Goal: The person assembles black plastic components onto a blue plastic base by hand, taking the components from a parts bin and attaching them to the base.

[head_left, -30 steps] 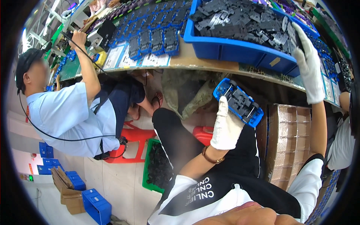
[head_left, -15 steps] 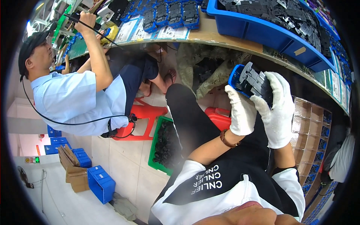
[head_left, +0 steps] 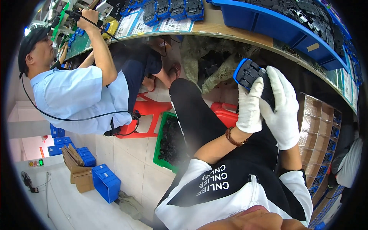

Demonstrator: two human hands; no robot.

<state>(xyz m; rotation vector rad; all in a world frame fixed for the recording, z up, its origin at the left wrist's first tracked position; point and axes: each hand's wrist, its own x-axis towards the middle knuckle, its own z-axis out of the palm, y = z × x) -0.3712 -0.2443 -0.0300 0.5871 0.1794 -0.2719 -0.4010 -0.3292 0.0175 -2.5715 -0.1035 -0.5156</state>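
Between my two white-gloved hands is a blue-and-black plastic piece (head_left: 249, 73) that looks like a toy car turned underside up. Its black base plate lies flat against the blue shell, whose rim shows at the far left end. My left hand (head_left: 250, 109) is closed on its near left side, with the thumb across the black plate. My right hand (head_left: 283, 111) wraps the right end, fingers along the far side, and hides much of that end. The piece is held in the air above my lap, just short of the workbench edge.
Blue-and-black pieces (head_left: 178, 9) stand in a row on the workbench (head_left: 214, 28). A blue bin (head_left: 264, 23) there holds black parts. Below are a green crate (head_left: 156, 153) of black parts and a divided carton (head_left: 310, 122). A co-worker (head_left: 69, 88) sits at left on a red stool (head_left: 147, 115).
The black plate, tilted above the blue shell before, now sits flat in it. My left thumb has moved up onto the plate, and the bench has shifted slightly upward in view.
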